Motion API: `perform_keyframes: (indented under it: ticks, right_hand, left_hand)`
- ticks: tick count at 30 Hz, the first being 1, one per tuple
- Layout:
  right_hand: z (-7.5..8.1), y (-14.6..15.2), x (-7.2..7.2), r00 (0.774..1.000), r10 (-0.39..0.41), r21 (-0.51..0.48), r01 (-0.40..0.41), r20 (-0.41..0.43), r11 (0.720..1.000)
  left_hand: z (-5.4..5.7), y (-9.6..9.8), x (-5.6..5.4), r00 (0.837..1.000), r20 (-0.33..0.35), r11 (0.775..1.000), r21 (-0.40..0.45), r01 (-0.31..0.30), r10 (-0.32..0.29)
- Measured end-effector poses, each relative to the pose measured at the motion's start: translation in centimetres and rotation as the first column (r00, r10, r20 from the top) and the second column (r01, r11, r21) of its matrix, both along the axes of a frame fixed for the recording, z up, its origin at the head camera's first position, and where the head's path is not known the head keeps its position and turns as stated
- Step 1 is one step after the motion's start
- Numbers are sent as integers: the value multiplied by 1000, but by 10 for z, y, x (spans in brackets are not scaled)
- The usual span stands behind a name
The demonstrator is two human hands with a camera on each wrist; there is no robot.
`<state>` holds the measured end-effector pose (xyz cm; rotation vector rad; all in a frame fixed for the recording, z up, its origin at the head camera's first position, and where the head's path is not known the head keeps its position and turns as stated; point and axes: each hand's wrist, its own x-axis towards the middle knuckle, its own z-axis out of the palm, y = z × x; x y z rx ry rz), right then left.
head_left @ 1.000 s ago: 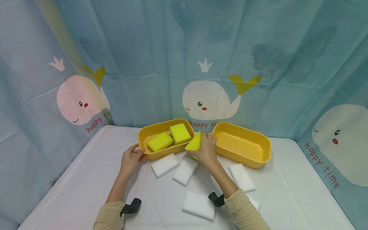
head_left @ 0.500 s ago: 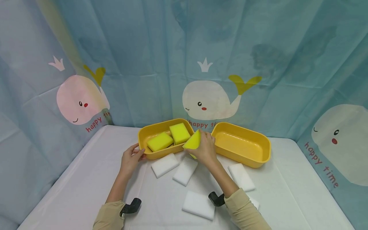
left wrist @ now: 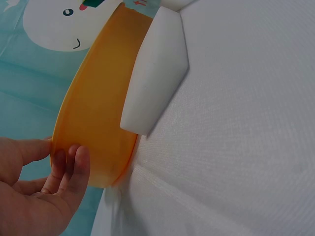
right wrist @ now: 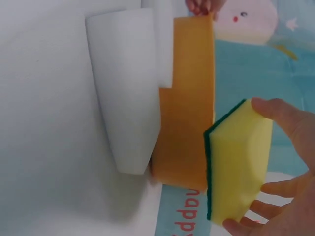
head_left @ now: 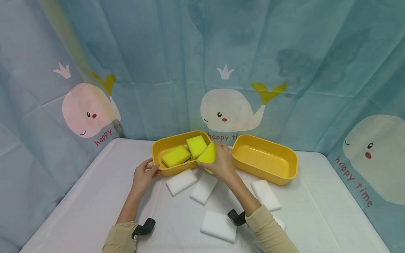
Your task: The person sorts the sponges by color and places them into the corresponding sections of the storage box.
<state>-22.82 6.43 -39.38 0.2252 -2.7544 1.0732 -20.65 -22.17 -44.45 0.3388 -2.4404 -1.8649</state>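
Note:
My right hand (head_left: pixel 223 162) grips a yellow sponge (right wrist: pixel 240 157) with a dark green scouring side, thumb at one end and fingers at the other. The sponge is tilted at the right end of the left yellow bin (head_left: pixel 167 171), by its rim. Inside that bin lie a yellow sponge (head_left: pixel 176 156) and, to its right, another yellow sponge (head_left: pixel 196 146). At the bin's left end my left hand (head_left: pixel 143 174) holds its corner; the left wrist view shows the thumb at the rim and fingertips (left wrist: pixel 81 157) against the outer wall.
A second yellow bin (head_left: pixel 262 160) stands to the right with nothing in it. Several white sponge blocks lie on the white cloth: one block (head_left: pixel 181 181) and another block (head_left: pixel 204 188) in front of the left bin, others (head_left: pixel 219 226) nearer. A blue curtain (head_left: pixel 152 70) hangs behind.
My right hand has moved a little to the left with its sponge, closer over the left bin's right end. The left hand and both bins look unmoved.

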Motion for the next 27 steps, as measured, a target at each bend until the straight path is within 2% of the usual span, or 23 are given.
perform_keyframes:
  ticks: [7,17,27]
  right_hand:
    - [5,-6,-1,1000,17,43,-18,19,999]
    - [7,-16,-7,995,94,-28,-93,26,995]
    - [12,-25,-12,986,165,-18,-165,20,986]
  left_hand:
    - [-1,-1,-1,1000,12,1000,-11,-4,5]
    - [0,0,1,1000,14,1000,-6,-2,3]
    - [0,0,0,1000,6,1000,5,-4,4]
